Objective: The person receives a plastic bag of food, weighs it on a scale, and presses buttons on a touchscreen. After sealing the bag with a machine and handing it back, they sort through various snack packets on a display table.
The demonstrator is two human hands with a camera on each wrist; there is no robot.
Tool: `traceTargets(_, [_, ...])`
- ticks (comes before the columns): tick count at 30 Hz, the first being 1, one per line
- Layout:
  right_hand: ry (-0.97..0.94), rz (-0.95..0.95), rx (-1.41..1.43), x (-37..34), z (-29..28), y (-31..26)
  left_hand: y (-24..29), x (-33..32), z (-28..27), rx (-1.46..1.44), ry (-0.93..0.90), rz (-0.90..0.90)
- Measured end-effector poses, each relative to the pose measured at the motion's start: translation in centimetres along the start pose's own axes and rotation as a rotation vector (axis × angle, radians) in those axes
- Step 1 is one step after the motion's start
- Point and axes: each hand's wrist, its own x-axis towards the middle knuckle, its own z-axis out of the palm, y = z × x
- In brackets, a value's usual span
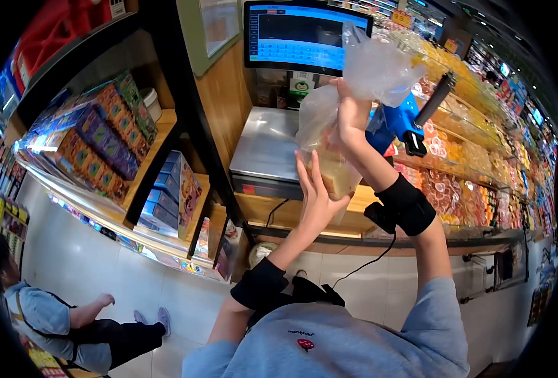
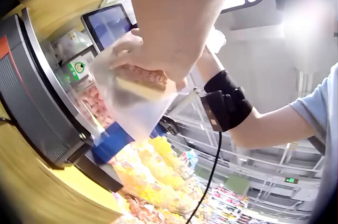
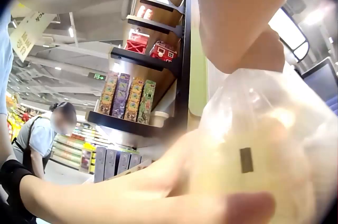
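Observation:
A clear plastic bag [image 1: 317,120] with a pale yellow block-shaped item [image 1: 337,173] inside hangs over the front right of a metal scale [image 1: 266,142]. My right hand [image 1: 353,113] grips the bag's gathered neck, its loose top [image 1: 380,69] puffing out above. Below, my left hand [image 1: 320,201] holds the item from beneath, fingers spread along its side and the thumb at its lower edge. In the left wrist view the item [image 2: 142,81] shows a brownish textured face through the plastic. The right wrist view has a small dark mark on the bag [image 3: 253,129].
Behind the scale stands a lit touch screen [image 1: 304,38]. A blue device with a black arm [image 1: 408,123] is right of the bag, beside bins of packaged sweets [image 1: 455,183]. Shelves with colourful boxes [image 1: 96,138] rise at left; a person [image 1: 58,315] stands beyond them.

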Motion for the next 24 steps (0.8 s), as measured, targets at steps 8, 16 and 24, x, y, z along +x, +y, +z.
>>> traceTargets(8, [-0.267,-0.376,-0.616,2.8,6.1,17.9,-13.2,7.2,1.5,0.146,0.112,-0.12])
traceTargets(16, [-0.326,0.203,-0.361,-0.2,11.2,15.9,-16.6,9.1,-2.4,-0.231,0.035,-0.405])
traceTargets(24, [-0.609,0.383,-0.641,-0.1,12.9,17.0,-18.8,7.2,-3.8,-0.405,-0.162,-0.519])
